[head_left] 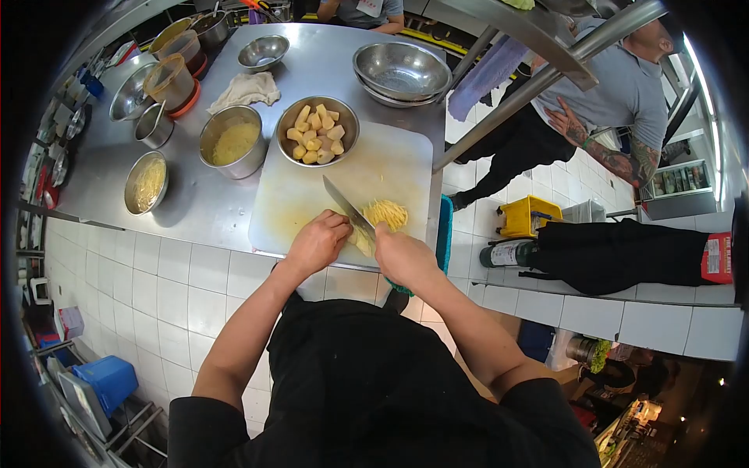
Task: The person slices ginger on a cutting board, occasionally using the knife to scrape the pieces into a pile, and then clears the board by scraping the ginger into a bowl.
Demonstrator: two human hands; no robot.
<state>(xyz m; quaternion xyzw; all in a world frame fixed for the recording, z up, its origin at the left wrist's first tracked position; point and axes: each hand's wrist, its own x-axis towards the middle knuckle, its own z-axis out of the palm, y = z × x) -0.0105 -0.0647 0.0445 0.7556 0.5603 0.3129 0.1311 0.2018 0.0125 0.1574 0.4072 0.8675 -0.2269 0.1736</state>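
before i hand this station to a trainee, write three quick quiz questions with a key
1. True or false: the long steel-bladed knife is in the right hand.
2. Where does the pile of thin yellow strips lie?
a) inside a steel bowl
b) on the white rectangular cutting board
c) on the tiled floor
3. Fill in: a crumpled off-white ____ lies between the small round steel bowl and the deep steel pot of yellow food.

Key: 1 true; 2 b; 3 cloth
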